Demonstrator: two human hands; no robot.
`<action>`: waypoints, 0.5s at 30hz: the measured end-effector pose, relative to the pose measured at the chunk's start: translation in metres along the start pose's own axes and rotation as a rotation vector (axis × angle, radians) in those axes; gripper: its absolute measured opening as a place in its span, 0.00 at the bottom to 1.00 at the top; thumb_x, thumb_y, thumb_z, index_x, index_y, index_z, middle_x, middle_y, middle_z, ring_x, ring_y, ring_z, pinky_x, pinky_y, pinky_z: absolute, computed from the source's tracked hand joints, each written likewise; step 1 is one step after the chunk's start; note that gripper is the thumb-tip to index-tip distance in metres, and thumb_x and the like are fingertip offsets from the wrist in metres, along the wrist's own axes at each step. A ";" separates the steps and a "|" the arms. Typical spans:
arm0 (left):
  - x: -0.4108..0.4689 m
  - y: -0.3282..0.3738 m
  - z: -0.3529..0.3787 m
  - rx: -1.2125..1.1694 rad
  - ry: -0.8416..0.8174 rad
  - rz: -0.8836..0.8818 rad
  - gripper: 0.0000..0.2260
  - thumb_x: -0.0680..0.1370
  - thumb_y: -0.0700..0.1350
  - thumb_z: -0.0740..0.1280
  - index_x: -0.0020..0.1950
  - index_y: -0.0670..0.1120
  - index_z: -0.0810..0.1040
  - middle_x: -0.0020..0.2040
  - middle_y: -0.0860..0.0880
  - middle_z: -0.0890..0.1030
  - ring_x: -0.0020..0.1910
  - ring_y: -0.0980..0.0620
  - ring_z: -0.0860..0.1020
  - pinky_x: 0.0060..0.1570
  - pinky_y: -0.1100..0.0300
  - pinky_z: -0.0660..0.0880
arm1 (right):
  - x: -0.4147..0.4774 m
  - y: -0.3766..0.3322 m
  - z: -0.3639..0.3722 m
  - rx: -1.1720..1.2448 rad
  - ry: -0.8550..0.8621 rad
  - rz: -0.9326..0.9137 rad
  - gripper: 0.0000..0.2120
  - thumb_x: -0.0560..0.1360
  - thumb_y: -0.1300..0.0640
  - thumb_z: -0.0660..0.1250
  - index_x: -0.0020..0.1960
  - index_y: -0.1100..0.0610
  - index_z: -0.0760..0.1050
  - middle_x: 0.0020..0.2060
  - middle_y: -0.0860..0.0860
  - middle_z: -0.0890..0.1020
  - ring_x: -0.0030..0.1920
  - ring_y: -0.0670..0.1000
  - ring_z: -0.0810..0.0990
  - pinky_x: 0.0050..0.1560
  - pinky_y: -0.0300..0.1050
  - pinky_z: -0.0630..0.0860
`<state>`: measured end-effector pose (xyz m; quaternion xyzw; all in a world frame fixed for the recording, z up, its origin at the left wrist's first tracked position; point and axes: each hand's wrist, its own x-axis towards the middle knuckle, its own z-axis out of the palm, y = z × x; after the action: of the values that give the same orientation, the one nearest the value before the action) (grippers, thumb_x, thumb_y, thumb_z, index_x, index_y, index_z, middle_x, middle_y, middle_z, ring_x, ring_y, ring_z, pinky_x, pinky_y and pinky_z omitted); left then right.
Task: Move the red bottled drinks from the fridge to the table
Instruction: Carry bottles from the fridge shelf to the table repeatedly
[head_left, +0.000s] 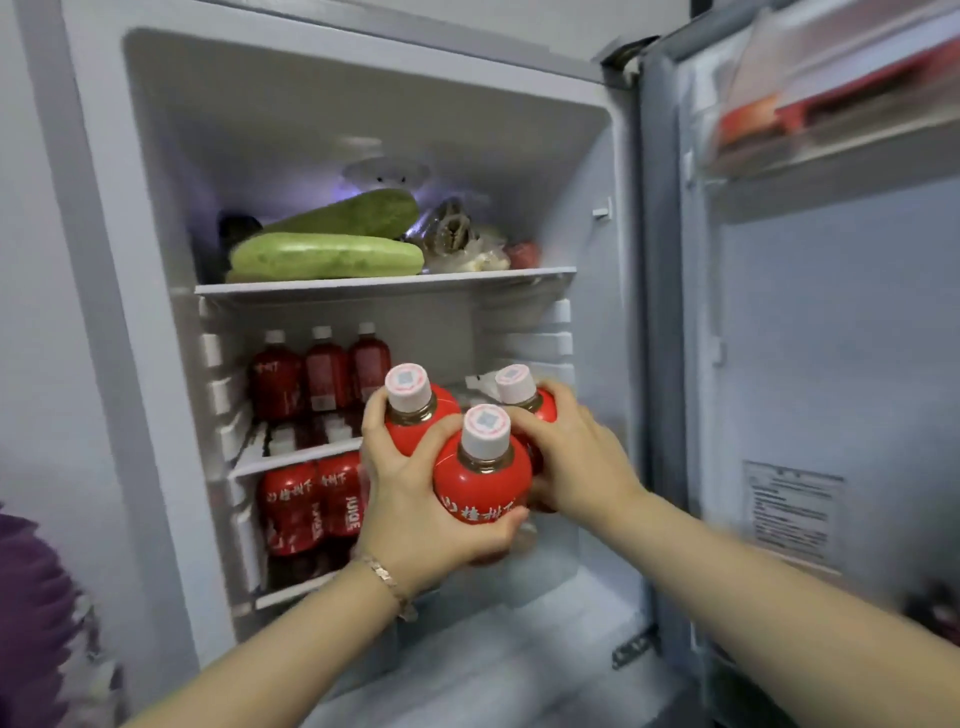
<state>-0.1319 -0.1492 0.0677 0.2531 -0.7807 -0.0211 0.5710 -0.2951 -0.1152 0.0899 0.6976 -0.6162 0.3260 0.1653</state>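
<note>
**Ann:** What is this place?

**Ben:** An open fridge (363, 104), white inside. Its door (779, 338) swings out at three o'clock. The top shelf (384, 283) at twelve o'clock holds two long green gourds (327, 255) and a bag of food (457, 234).

**Ann:** Any red drinks inside?

**Ben:** Yes. A row of red bottles (322, 376) stands on the middle shelf, at nine o'clock from the hands. The lower red bottles (311, 499) stand one shelf down, at eight o'clock.

**Ann:** What is hard to see?

**Ben:** The bag is foggy, so I cannot tell what is in it. The door rack (831, 104) at one o'clock is blurry. A purple thing (26, 597) at the eight o'clock edge is cut off. The hands hide the bottoms of the bottles they hold.

**Ann:** What do the hands hold?

**Ben:** Three red bottles with white caps, bunched together in front of the shelves. The left hand (415, 514) wears a bracelet (389, 577). Its fingers curl under the front bottle (483, 467). Its thumb presses between that one and the left bottle (418, 410) at eleven o'clock. The right hand (576, 457) wraps its fingers round the right bottle (522, 395) at one o'clock.
</note>
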 end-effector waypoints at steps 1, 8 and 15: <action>-0.007 0.014 0.004 -0.051 -0.034 -0.003 0.31 0.52 0.63 0.70 0.54 0.61 0.74 0.70 0.53 0.48 0.70 0.55 0.56 0.67 0.78 0.48 | -0.017 0.002 -0.013 -0.024 -0.009 0.055 0.33 0.67 0.51 0.72 0.68 0.37 0.65 0.70 0.50 0.60 0.66 0.57 0.67 0.56 0.49 0.71; -0.058 0.138 0.051 -0.393 -0.283 0.049 0.31 0.51 0.64 0.68 0.54 0.66 0.66 0.69 0.55 0.47 0.70 0.54 0.56 0.66 0.79 0.48 | -0.156 0.026 -0.118 -0.277 -0.010 0.344 0.30 0.70 0.50 0.71 0.69 0.41 0.65 0.67 0.53 0.63 0.64 0.59 0.70 0.56 0.50 0.71; -0.133 0.299 0.108 -0.677 -0.483 0.206 0.35 0.52 0.65 0.69 0.59 0.60 0.72 0.69 0.56 0.48 0.72 0.51 0.55 0.69 0.68 0.51 | -0.326 0.041 -0.240 -0.460 0.017 0.656 0.25 0.71 0.46 0.68 0.66 0.38 0.67 0.67 0.51 0.64 0.62 0.56 0.71 0.53 0.47 0.71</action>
<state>-0.3106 0.1396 0.0094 -0.0400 -0.8621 -0.2779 0.4219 -0.4044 0.2743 0.0436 0.4058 -0.8619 0.2209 0.2092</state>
